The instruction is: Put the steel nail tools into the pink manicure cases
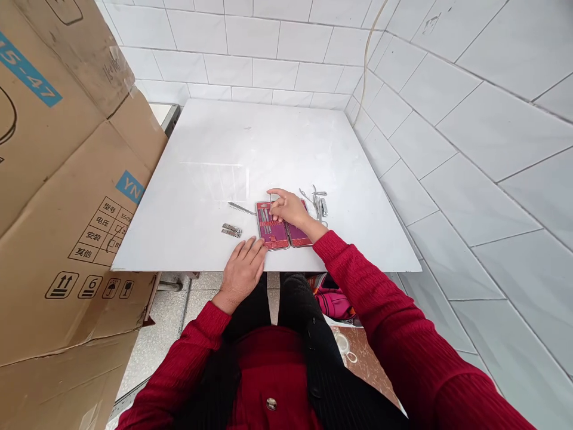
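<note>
Left hand (243, 267) flat; right hand (290, 209) — half-curled

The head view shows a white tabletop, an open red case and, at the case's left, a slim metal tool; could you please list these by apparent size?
Largest to smallest:
1. White tabletop
2. Open red case, partly hidden by the right hand
3. Slim metal tool

A storage corner or small workroom, which one is unclear: white tiled walls (253, 36) line the table's (290, 140) far and right edges, and bulky printed cardboard packaging (45, 203) crowds its left edge.
</note>
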The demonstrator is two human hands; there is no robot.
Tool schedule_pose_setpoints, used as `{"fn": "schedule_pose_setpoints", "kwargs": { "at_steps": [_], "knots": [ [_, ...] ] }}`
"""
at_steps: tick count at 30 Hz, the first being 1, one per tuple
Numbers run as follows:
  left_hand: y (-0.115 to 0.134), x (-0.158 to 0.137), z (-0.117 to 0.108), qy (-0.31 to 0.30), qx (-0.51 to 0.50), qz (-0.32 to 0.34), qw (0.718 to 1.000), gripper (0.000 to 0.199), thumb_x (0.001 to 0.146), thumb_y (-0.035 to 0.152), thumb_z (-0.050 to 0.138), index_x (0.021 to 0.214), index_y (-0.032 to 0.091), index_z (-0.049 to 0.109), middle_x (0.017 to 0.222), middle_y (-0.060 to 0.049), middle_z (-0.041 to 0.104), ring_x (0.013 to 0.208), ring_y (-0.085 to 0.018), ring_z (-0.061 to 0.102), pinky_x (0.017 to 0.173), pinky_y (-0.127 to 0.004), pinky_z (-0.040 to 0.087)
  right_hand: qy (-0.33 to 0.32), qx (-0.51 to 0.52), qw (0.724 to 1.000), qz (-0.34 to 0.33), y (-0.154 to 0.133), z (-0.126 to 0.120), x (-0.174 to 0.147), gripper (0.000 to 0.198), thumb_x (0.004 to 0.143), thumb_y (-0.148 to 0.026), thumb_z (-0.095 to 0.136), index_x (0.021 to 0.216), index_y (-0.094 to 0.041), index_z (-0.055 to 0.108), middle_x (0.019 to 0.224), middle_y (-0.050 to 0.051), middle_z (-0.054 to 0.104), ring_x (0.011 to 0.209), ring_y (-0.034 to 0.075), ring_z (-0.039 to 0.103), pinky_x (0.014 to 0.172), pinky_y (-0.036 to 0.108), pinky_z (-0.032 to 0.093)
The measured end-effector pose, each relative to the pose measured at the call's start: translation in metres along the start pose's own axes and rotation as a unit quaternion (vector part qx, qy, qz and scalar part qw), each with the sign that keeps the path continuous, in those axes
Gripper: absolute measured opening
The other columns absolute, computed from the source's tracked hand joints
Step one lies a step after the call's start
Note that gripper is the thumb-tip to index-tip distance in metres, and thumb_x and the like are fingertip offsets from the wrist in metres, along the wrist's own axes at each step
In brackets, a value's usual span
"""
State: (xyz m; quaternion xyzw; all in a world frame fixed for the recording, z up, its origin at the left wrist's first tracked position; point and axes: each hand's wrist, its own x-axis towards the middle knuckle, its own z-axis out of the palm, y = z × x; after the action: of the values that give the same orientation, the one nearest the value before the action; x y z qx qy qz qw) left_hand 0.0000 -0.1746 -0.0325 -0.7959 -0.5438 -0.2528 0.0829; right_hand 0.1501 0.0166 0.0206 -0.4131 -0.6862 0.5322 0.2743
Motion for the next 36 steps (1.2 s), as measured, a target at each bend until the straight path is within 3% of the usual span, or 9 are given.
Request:
{"fn": "schedule_pose_setpoints", "kwargs": {
  "at_steps": [6, 13, 22, 31, 36],
  "knots": [
    [0.000, 0.000, 0.001, 0.001, 0.001, -0.001, 1.000, 0.044, 0.099, 0.014, 0.046, 0.142, 0.019, 0.056, 0.147, -0.011, 0.060, 0.142, -0.027, 0.051, 0.116, -0.050, 0.043, 0.054, -0.019, 0.998, -0.012, 0.002, -0.003, -0.001, 0.058, 0.077, -0.011, 0.063, 0.135, -0.018, 0.059, 0.073, -0.005, 0.067, 0.057, 0.011, 0.062, 0.053, 0.020, 0.052],
    [0.000, 0.002, 0.000, 0.009, 0.013, 0.003, 1.000, 0.039, 0.100, 0.015, 0.048, 0.137, 0.018, 0.060, 0.145, -0.010, 0.061, 0.139, -0.028, 0.053, 0.115, -0.049, 0.044, 0.054, -0.036, 0.997, -0.040, 0.008, 0.000, 0.002, 0.054, 0.078, -0.011, 0.060, 0.132, -0.016, 0.062, 0.074, -0.004, 0.068, 0.059, 0.010, 0.063, 0.063, 0.023, 0.055],
    [0.001, 0.002, -0.002, 0.012, 0.023, 0.006, 1.000, 0.037, 0.100, 0.014, 0.048, 0.135, 0.017, 0.060, 0.145, -0.010, 0.061, 0.138, -0.028, 0.054, 0.114, -0.048, 0.044, 0.060, -0.134, 0.988, -0.055, 0.001, 0.009, 0.009, 0.052, 0.078, -0.006, 0.057, 0.127, -0.016, 0.066, 0.073, -0.004, 0.070, 0.069, 0.013, 0.065, 0.076, 0.027, 0.054],
    [0.000, 0.001, 0.001, 0.026, 0.032, 0.013, 0.999, 0.035, 0.100, 0.014, 0.049, 0.133, 0.015, 0.061, 0.144, -0.011, 0.062, 0.138, -0.029, 0.054, 0.115, -0.048, 0.044, 0.047, -0.208, 0.976, -0.032, 0.000, 0.008, 0.006, 0.047, 0.080, -0.008, 0.057, 0.124, -0.016, 0.068, 0.072, -0.004, 0.069, 0.065, 0.014, 0.063, 0.070, 0.026, 0.050],
    [0.001, 0.002, 0.000, 0.019, 0.030, 0.009, 0.999, 0.036, 0.100, 0.013, 0.048, 0.133, 0.017, 0.061, 0.144, -0.010, 0.062, 0.138, -0.028, 0.054, 0.115, -0.048, 0.044, 0.071, -0.254, 0.964, -0.043, 0.001, 0.011, 0.005, 0.039, 0.087, -0.010, 0.053, 0.121, -0.016, 0.071, 0.082, 0.000, 0.073, 0.073, 0.015, 0.065, 0.076, 0.027, 0.051]
  ]
}}
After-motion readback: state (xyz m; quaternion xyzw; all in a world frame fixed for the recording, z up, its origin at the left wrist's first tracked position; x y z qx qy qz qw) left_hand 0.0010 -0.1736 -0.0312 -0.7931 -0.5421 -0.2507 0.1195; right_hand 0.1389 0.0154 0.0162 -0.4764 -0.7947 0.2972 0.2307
